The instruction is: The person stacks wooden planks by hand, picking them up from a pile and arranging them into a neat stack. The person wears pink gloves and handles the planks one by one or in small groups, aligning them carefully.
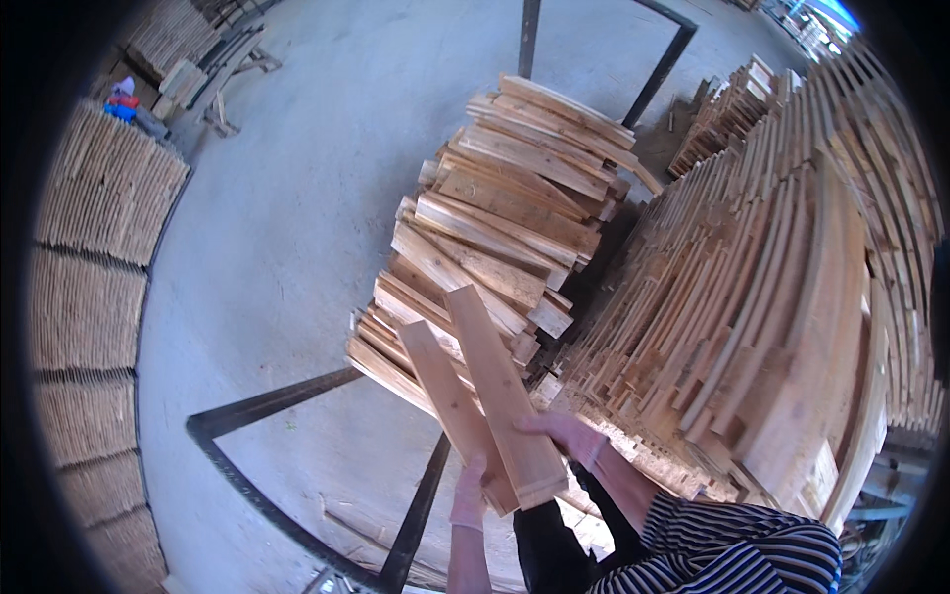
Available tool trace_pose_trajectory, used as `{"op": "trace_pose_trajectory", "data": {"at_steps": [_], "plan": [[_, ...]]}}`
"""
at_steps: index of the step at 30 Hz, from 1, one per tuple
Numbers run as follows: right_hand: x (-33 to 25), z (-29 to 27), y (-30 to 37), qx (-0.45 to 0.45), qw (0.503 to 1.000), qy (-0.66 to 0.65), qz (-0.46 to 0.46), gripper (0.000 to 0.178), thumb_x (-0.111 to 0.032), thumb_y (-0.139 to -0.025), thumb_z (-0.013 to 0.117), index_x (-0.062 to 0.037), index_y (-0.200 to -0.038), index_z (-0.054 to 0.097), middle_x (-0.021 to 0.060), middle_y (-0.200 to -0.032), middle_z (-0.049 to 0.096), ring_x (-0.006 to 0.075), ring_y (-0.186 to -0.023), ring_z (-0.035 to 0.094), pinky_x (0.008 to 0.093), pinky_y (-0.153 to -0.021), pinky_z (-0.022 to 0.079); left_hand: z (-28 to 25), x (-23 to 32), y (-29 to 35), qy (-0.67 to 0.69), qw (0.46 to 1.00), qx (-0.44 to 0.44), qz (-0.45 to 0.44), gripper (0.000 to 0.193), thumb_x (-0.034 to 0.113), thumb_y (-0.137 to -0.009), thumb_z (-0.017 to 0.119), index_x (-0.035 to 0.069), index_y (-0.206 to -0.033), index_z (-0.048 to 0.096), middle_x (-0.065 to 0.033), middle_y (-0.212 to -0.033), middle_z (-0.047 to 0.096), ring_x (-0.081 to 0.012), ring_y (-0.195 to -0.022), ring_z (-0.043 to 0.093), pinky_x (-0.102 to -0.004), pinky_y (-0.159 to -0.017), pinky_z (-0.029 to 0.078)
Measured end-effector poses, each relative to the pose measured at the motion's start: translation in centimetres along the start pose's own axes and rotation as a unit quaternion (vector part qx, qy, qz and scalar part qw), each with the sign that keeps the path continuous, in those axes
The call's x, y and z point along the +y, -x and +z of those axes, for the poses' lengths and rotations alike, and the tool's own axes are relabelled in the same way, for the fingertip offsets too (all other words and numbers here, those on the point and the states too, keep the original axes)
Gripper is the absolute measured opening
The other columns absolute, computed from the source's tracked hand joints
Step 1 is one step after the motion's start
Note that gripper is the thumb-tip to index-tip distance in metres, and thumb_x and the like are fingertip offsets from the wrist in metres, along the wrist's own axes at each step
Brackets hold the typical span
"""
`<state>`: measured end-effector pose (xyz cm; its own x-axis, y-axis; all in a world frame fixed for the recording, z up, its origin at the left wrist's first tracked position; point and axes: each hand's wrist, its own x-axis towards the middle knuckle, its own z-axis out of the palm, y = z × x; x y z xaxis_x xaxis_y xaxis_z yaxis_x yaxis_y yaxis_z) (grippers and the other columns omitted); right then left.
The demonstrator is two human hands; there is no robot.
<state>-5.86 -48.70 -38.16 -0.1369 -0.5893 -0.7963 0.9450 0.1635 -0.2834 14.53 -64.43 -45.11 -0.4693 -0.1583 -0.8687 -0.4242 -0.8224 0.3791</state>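
Two short wooden boards slant away from me over the near end of a loose pile of boards (515,198). My left hand (470,492), in a pale pink glove, is closed on the near end of the left board (442,391). My right hand (566,433), gloved alike, grips the right board (495,381) by its edge close to its near end. The two boards lie close together at their near ends and spread apart at the far ends. Some of my fingers are hidden beneath the wood.
A dark metal frame (247,409) sticks out at both ends of the pile. Tall stacked planks (752,297) rise close on my right. Neat stacks of boards (94,307) line the left side of the grey floor (267,218). A person (124,102) is at the far left.
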Motion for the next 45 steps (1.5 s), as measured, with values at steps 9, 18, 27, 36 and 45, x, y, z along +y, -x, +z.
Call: {"op": "trace_pose_trajectory", "data": {"at_steps": [9, 18, 27, 36, 45], "plan": [[1.9, 5.9, 15.0, -0.067, 0.993, -0.087, -0.036, 0.089, -0.051, -0.087, 0.079, -0.0066, -0.154, 0.040, 0.0122, -0.140, 0.058, 0.0216, -0.129, 0.057, 0.0363, -0.111, 0.045, 12.0, 6.4, 15.4, 0.017, 0.987, -0.157, -0.034, 0.078, 0.064, -0.100, 0.050, 0.007, -0.152, 0.041, -0.0148, -0.145, 0.055, -0.0316, -0.129, 0.058, -0.0470, -0.109, 0.050], [-1.7, 7.1, 35.5, -0.146, 0.917, 0.134, -0.346, 0.116, -0.056, -0.082, 0.080, 0.0054, -0.160, 0.020, 0.0200, -0.156, 0.040, 0.0257, -0.143, 0.037, 0.0413, -0.118, 0.034, 23.7, 16.2, 20.4, -0.163, 0.931, -0.201, 0.256, 0.096, 0.080, -0.095, 0.034, 0.012, -0.162, 0.023, -0.0130, -0.159, 0.037, -0.0331, -0.139, 0.046, -0.0508, -0.115, 0.042], [-0.4, 0.4, 54.5, 0.322, 0.778, 0.293, -0.452, 0.123, -0.055, -0.074, 0.085, 0.0006, -0.160, 0.017, 0.0286, -0.151, 0.043, 0.0370, -0.141, 0.045, 0.0481, -0.113, 0.042, 46.6, 5.2, 36.6, -0.183, 0.819, -0.509, 0.192, 0.093, 0.080, -0.093, 0.038, 0.017, -0.161, 0.027, -0.0196, -0.150, 0.045, -0.0361, -0.135, 0.050, -0.0492, -0.114, 0.043], [10.6, -9.0, 69.6, 0.629, 0.622, 0.193, -0.424, 0.104, -0.056, -0.079, 0.075, -0.0066, -0.159, 0.031, 0.0301, -0.126, 0.052, 0.0424, -0.114, 0.059, 0.0475, -0.097, 0.051, 56.9, -20.1, 40.7, -0.268, 0.777, -0.569, -0.031, 0.097, 0.071, -0.089, 0.054, 0.007, -0.158, 0.030, -0.0196, -0.155, 0.040, -0.0361, -0.140, 0.042, -0.0502, -0.120, 0.035], [24.7, -33.3, 75.3, 0.805, 0.549, 0.118, -0.193, 0.075, -0.054, -0.082, 0.073, -0.0182, -0.144, 0.051, 0.0241, -0.117, 0.058, 0.0413, -0.110, 0.061, 0.0492, -0.088, 0.052, 58.9, -35.6, 39.0, -0.341, 0.774, -0.523, -0.107, 0.086, 0.060, -0.091, 0.062, 0.002, -0.151, 0.039, -0.0167, -0.144, 0.051, -0.0340, -0.131, 0.050, -0.0490, -0.113, 0.042]]}}
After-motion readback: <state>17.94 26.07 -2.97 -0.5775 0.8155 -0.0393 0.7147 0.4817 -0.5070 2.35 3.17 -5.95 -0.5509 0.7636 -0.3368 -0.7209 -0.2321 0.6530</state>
